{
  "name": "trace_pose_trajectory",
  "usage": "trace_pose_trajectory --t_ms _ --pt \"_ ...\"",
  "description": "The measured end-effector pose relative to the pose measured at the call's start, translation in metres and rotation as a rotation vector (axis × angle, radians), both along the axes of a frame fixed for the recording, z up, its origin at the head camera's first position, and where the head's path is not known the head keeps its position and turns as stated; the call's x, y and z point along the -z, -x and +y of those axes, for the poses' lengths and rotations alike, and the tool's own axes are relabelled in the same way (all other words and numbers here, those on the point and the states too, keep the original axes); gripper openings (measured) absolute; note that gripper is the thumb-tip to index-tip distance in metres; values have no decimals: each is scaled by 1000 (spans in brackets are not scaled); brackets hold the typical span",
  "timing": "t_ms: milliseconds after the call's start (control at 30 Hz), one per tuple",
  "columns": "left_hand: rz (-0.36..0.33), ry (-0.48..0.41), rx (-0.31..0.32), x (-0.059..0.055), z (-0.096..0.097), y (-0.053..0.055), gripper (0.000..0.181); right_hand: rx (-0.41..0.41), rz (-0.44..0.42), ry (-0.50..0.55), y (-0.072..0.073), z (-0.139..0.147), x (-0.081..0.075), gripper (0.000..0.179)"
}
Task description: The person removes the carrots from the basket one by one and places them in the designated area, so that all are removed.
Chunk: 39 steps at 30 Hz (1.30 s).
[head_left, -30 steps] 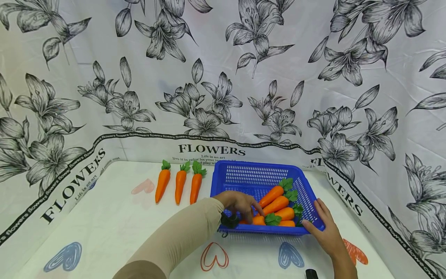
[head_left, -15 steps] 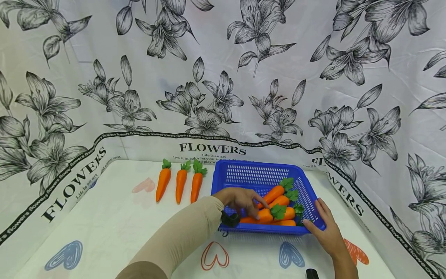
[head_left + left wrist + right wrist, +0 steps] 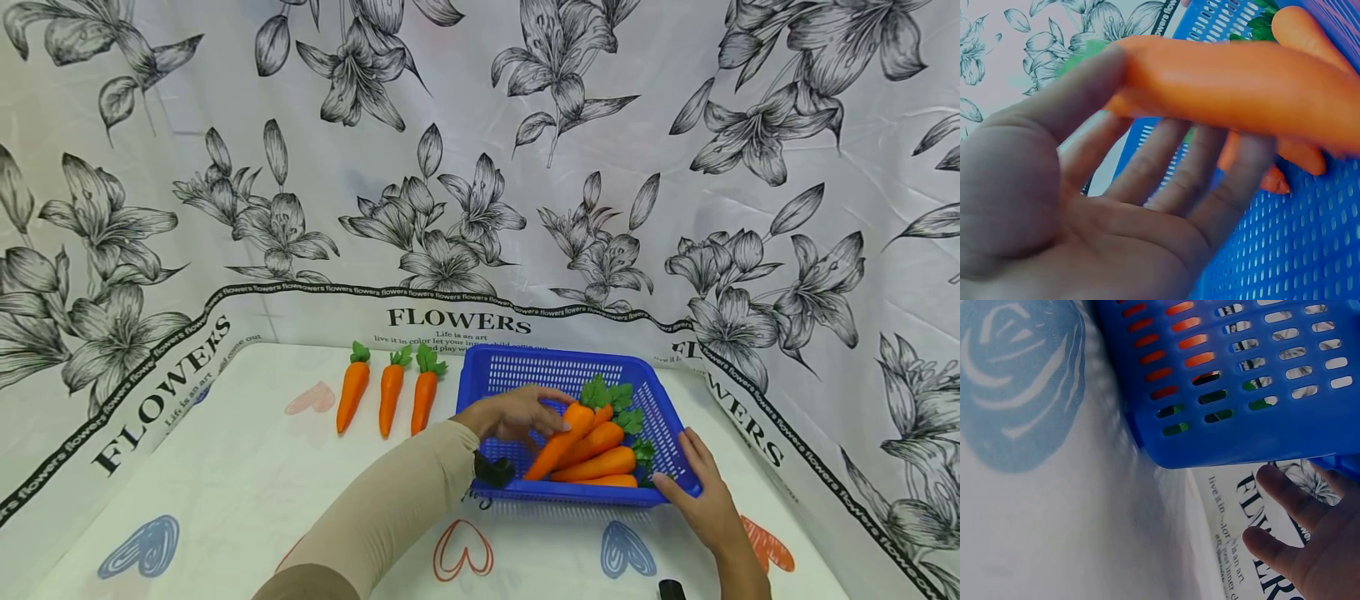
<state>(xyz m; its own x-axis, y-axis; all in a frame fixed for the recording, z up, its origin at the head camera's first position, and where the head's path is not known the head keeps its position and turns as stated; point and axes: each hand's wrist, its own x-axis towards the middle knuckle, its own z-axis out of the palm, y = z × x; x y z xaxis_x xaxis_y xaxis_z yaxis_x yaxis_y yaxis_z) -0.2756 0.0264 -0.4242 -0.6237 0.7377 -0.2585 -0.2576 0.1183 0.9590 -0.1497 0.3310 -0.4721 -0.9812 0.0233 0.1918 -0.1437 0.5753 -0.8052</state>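
Carrot [image 3: 558,442] in left hand [image 3: 519,413]; basket [image 3: 555,356] beneath

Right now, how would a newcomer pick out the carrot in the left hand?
Find the blue perforated basket on the white table. Inside, go to the left edge of the grouped carrots. Your carrot is the one gripped by the left hand; no neighbour is held.

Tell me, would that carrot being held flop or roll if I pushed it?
The carrot looks straight, not sagging, in the left grip, so it's probably stiff. Its smooth surface might make it a bit slippery. Lying flat, its round body could well roll, likely in a curve, because it tapers toward one end.
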Motion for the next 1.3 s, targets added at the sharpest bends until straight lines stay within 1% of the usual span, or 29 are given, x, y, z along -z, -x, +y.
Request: trace_pose_trajectory --t_ms 133,267,433,667,800,1000,1100,1300 --pt "-57 -75 -71 0 0 2 47 1 -3 0 0 -1 0 81" --pt "-82 -99 -114 0 -1 3 47 6 -10 -8 0 -3 -1 81" --pt "-71 -112 -135 0 -3 4 47 12 -28 -13 0 -5 -3 82" --pt "-78 -170 -207 2 -2 4 47 18 -44 -21 0 -4 -1 83" --pt "-71 -205 -236 2 -2 5 45 20 -53 -21 0 -4 -2 83" --pt "-25 -231 -248 1 1 7 43 1 -9 6 0 -2 -3 81" --pt "-17 -254 -264 0 2 7 42 -2 8 12 0 -1 -3 81" --pt "-15 -279 -292 -2 0 5 47 -4 -7 15 -1 -3 -5 81"
